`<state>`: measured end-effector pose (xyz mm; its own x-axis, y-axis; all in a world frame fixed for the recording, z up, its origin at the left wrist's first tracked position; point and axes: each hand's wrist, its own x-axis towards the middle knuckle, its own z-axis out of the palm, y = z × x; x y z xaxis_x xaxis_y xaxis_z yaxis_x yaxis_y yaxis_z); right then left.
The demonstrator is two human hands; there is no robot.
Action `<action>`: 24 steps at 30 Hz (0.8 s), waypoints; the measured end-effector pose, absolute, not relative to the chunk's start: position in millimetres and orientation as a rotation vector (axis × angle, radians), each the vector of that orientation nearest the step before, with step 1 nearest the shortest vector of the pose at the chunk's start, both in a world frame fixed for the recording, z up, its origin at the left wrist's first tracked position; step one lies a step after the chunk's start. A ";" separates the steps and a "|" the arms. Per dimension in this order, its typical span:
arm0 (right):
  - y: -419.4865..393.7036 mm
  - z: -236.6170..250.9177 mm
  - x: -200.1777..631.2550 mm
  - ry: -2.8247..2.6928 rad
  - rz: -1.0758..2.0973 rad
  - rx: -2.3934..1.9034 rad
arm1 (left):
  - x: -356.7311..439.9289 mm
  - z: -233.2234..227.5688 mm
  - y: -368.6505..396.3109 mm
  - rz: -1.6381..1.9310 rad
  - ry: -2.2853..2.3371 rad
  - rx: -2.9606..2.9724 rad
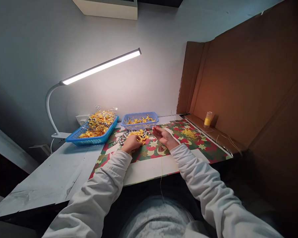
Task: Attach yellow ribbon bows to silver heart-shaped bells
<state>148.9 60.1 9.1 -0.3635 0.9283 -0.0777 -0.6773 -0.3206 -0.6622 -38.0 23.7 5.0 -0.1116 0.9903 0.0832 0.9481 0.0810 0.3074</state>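
Observation:
My left hand (132,143) reaches down at the near side of a pile of yellow petal-like pieces (139,133). Its fingers are curled together, and what they pinch is hidden. Silver beads or small bells (121,138) lie around the left side of that pile. To the right, my right hand (165,137) is raised a little above the patterned sheet, its fingers held together. A thin pale thread (161,165) runs down from this hand past the table's front edge toward my lap.
A blue basket (74,140) on the left holds bagged yellow and silver pieces. A second basket (139,126) with yellow pieces stands at the back. Yellow thread bits (190,133) lie right, near a yellow spool (208,119). Cardboard (223,82) walls the right side; a lamp (101,67) hangs over the left.

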 end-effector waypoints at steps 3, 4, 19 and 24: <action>52.2 7.0 143.9 -0.769 1.815 -0.726 | -40.8 2.0 22.8 0.524 2.131 2.008; 49.1 6.6 141.9 -0.828 1.784 -0.778 | -41.7 0.7 22.3 0.541 2.103 2.020; 46.8 -7.7 129.5 -1.242 1.493 -0.983 | -50.3 -1.5 22.9 0.478 2.046 2.182; 38.6 1.3 132.7 -1.130 1.627 -0.977 | -49.0 -0.8 21.2 0.500 2.005 2.159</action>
<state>132.7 38.6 1.3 -0.2835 0.9527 -0.1093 -0.2304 -0.1783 -0.9566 -49.0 21.2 -0.8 0.0493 0.9892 0.1378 0.9381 -0.0932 0.3336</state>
